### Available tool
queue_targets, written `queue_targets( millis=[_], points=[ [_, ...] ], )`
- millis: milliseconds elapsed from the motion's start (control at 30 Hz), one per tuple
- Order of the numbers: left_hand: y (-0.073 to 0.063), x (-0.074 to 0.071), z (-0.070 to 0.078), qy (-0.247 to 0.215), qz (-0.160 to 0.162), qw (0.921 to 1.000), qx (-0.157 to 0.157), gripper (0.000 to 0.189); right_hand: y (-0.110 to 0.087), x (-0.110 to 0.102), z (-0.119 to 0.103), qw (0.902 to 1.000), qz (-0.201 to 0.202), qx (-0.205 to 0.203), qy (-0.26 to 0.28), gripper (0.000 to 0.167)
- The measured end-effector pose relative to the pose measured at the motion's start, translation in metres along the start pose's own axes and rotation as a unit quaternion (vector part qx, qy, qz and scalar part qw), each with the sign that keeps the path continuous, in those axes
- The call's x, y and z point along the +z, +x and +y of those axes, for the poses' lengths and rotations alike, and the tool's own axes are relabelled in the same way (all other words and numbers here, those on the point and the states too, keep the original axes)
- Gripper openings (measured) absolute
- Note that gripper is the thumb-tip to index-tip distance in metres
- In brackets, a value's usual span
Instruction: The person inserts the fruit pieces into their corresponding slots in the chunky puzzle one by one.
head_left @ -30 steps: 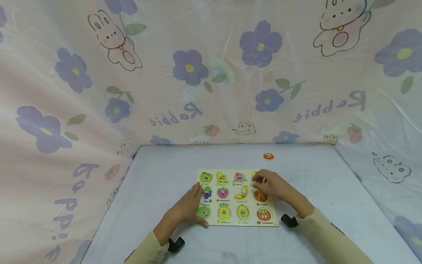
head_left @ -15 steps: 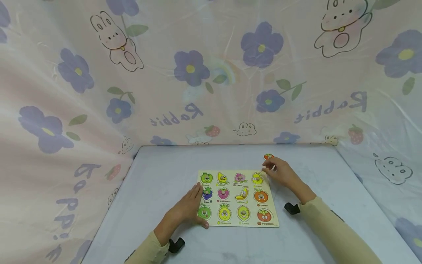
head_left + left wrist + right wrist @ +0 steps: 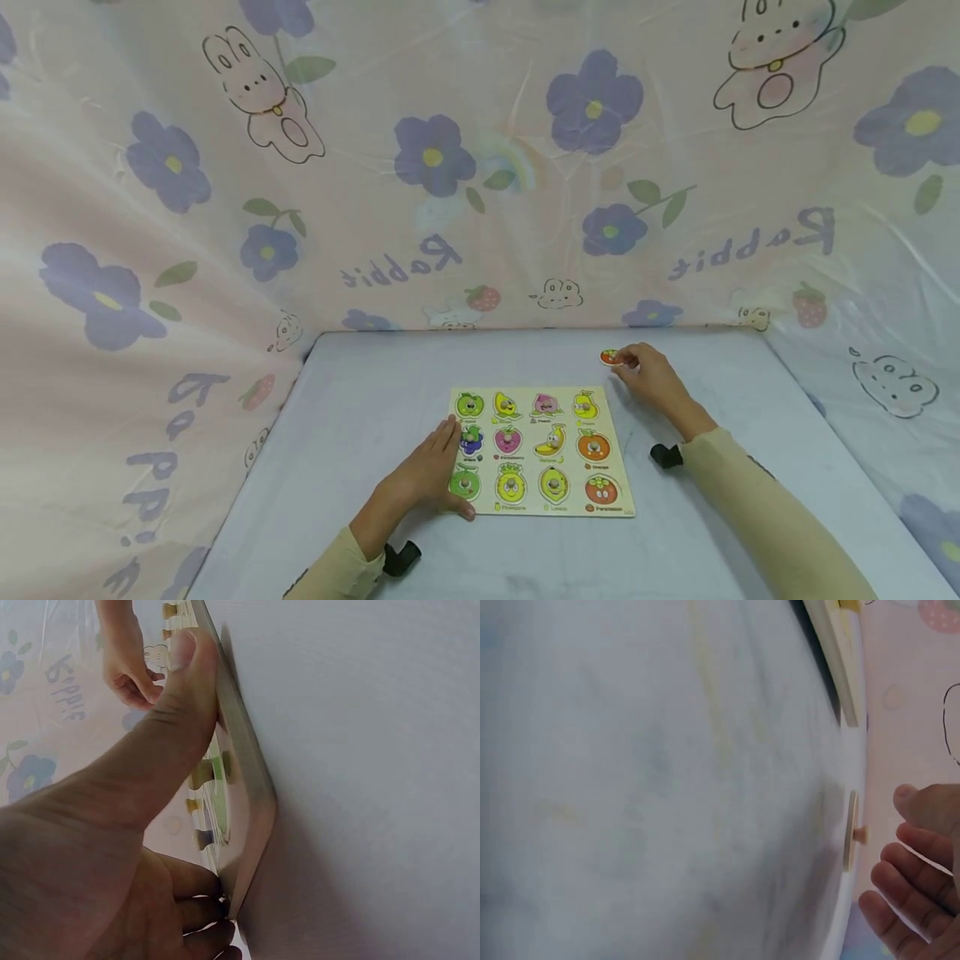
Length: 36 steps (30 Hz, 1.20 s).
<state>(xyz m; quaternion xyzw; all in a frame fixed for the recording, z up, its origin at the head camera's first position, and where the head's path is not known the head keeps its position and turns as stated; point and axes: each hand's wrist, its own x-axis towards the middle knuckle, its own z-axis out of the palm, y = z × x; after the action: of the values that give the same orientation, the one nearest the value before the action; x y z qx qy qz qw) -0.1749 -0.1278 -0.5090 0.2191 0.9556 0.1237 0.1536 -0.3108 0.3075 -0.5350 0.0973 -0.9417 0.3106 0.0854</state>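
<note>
A wooden knob puzzle board (image 3: 528,458) with several fruit pictures lies flat on the table. My left hand (image 3: 426,467) rests against its near left corner, fingers extended along the left edge and thumb by the near edge. The left wrist view shows that thumb (image 3: 187,682) on the board's edge. Behind the board's far right corner lies a round orange-red persimmon puzzle piece (image 3: 607,357). My right hand (image 3: 651,375) is over its right side. In the right wrist view, the fingers are loosely bent and stand apart from the piece's small knob (image 3: 861,835).
White cloth covers the table (image 3: 375,367). A curtain (image 3: 487,208) printed with flowers and rabbits rises behind it and at the sides. Black wrist mounts sit by the left sleeve (image 3: 402,557) and the right sleeve (image 3: 666,456).
My right hand has moved from the board's upper right part away and to the right, up to the persimmon piece. The left hand and the board have stayed in place.
</note>
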Motion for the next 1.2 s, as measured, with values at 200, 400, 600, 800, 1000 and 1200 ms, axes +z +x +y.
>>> queue_targets(
  millis=[200, 400, 600, 800, 1000, 1200],
  points=[
    [-0.001, -0.001, 0.001, -0.001, 0.002, 1.0000, -0.002, 0.141, 0.011, -0.002, 0.007, 0.9995, -0.007, 0.030, -0.008, 0.031],
    [0.000, 0.000, 0.000, -0.004, 0.001, 1.0000, -0.003, 0.142, 0.019, -0.002, 0.014, 0.9989, -0.018, 0.034, -0.027, 0.037],
    [0.000, 0.001, 0.000, 0.000, 0.001, 1.0000, -0.001, 0.141, 0.022, -0.001, 0.014, 0.9986, -0.030, 0.027, -0.035, 0.032],
    [0.001, 0.002, -0.001, 0.003, 0.000, 1.0000, -0.002, 0.141, 0.024, 0.002, 0.010, 0.9984, -0.037, 0.024, -0.036, 0.030],
    [0.001, 0.004, -0.002, 0.004, 0.000, 1.0000, 0.000, 0.141, 0.025, 0.004, 0.005, 0.9986, -0.035, 0.024, -0.030, 0.029],
    [0.001, 0.004, -0.002, -0.001, 0.003, 1.0000, 0.004, 0.142, 0.026, 0.007, 0.005, 0.9987, -0.033, 0.021, -0.034, 0.026]
  ],
)
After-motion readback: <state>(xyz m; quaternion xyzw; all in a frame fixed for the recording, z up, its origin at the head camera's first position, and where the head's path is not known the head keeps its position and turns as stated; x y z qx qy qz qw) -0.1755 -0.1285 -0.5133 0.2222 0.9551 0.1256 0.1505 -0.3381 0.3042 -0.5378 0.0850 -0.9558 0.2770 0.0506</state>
